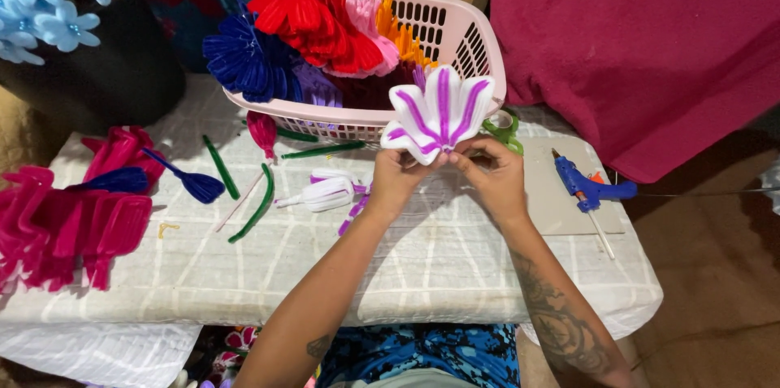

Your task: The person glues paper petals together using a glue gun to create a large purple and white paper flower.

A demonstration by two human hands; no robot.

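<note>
- Both our forearms reach up from the bottom edge over the cloth-covered table.
- Our left hand and right hand pinch the base of a white-and-purple chenille flower, fingers clamped on it, just before the pink basket.
- We judge the petals are being gathered; fixing the base calls for the blue glue gun lying right of us.
</note>
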